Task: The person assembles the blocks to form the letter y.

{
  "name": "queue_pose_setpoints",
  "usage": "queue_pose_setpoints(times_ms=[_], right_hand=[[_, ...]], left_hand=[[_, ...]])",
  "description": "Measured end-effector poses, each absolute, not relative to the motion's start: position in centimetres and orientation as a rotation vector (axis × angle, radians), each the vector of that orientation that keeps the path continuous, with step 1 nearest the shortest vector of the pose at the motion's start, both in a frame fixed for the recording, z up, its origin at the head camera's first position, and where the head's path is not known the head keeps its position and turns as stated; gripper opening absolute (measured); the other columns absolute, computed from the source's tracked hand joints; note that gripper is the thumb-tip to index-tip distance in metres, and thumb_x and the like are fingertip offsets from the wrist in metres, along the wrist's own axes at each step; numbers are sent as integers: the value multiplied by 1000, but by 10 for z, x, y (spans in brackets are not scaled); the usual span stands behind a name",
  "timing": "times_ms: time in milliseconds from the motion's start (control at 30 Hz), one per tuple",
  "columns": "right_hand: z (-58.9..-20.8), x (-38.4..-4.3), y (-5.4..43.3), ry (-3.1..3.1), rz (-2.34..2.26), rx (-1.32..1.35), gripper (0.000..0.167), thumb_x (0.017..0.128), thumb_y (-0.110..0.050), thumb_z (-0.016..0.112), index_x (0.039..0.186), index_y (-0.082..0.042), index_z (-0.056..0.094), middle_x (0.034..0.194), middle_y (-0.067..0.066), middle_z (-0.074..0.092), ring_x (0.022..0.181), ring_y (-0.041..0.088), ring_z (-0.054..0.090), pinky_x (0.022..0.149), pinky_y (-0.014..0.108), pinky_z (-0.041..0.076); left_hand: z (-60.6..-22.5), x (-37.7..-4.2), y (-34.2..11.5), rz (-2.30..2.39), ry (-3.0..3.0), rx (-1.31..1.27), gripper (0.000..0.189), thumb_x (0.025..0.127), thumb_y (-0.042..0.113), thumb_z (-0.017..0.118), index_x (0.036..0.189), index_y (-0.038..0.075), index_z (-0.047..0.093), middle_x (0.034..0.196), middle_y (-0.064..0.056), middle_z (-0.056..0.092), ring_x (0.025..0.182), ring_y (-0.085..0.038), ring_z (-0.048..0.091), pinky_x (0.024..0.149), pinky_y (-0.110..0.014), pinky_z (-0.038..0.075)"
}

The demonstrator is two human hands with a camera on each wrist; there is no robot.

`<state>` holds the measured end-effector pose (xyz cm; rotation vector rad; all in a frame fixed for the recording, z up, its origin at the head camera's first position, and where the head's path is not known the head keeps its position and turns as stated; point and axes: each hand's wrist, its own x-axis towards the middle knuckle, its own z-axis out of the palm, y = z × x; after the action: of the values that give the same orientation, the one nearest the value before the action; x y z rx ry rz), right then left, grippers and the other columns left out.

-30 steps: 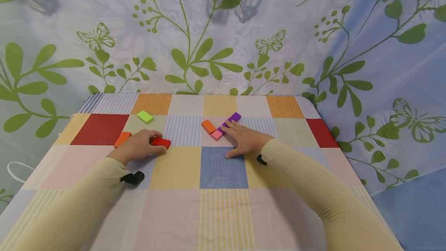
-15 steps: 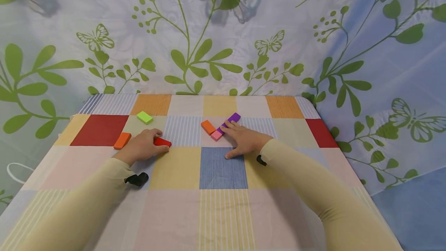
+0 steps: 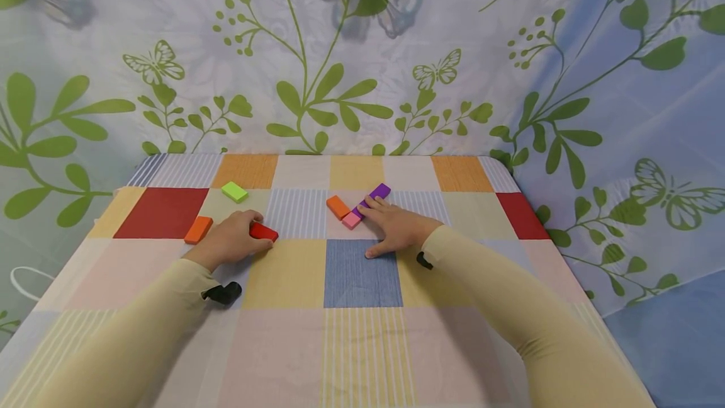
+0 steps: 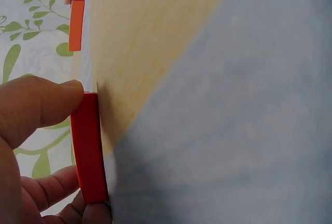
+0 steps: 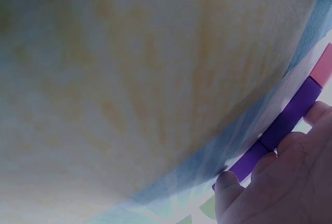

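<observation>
My left hand (image 3: 232, 239) pinches a red block (image 3: 264, 232) on the patchwork cloth. In the left wrist view the thumb is at one end of the red block (image 4: 88, 149) and fingertips are at the other. My right hand (image 3: 399, 226) lies with fingers extended over a diagonal row of blocks. The right wrist view shows two purple blocks (image 5: 291, 114) end to end, fingertips against them, and a pink block (image 5: 322, 67) following in line. An orange block (image 3: 338, 207) stands at an angle beside the pink block (image 3: 352, 220), its near end close to it.
Another orange block (image 3: 199, 230) lies left of my left hand. Farther back is a lime green block (image 3: 235, 191). The patchwork tablecloth (image 3: 283, 351) covers the table, and a leaf-print curtain (image 3: 226, 68) hangs behind its far edge.
My left hand has shifted slightly right along the red block, uncovering more of the left orange block. The right hand and its row of blocks have stayed in place.
</observation>
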<state>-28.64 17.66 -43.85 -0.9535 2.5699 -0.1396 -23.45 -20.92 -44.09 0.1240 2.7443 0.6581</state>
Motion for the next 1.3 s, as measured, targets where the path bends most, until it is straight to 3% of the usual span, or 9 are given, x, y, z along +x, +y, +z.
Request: queue_pose_setpoints(times_ms=[1300], right_hand=[[-440, -288, 176, 2568, -133, -910, 117, 85, -75, 70, 171, -24, 9, 179, 8, -1, 166, 29, -1, 133, 51, 13]], left_hand=[[-443, -265, -177, 832, 2767, 258, 75, 95, 31, 76, 155, 0, 45, 140, -21, 58, 120, -35, 55, 107, -51, 53]])
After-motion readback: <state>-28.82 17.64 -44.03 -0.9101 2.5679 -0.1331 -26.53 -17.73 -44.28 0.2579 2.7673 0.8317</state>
